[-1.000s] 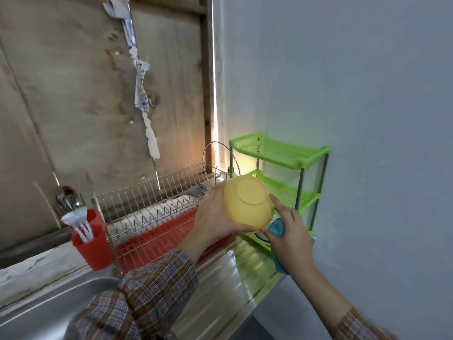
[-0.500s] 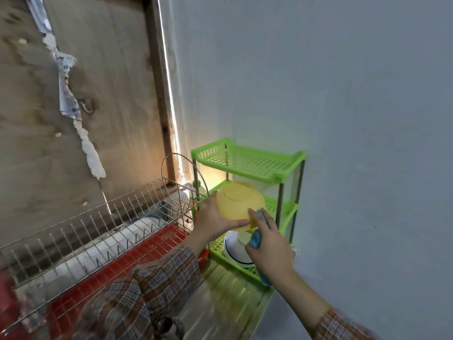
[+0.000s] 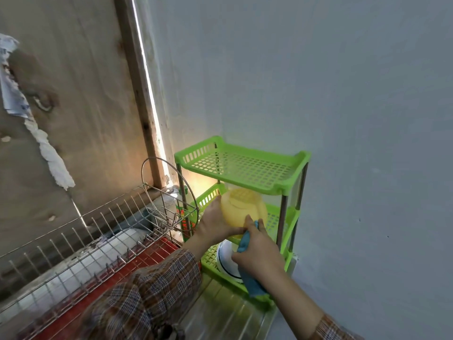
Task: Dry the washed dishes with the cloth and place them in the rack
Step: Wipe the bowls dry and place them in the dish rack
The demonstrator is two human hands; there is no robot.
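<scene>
Bowl (image 3: 241,207), yellow and upturned, hangs at the middle shelf of the green rack (image 3: 245,165), left hand (image 3: 215,224) gripping its side, right hand (image 3: 257,251) curled round the blue cloth (image 3: 253,285). A white dish (image 3: 226,258) sits below; this one looks dried, only needs setting down

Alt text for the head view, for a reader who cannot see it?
A person's left hand holds a yellow bowl, base up, at the middle shelf of a green rack, while the right hand grips a blue cloth at the bowl's edge. A white dish sits on the bottom shelf; a wire drainer stands left.
</scene>
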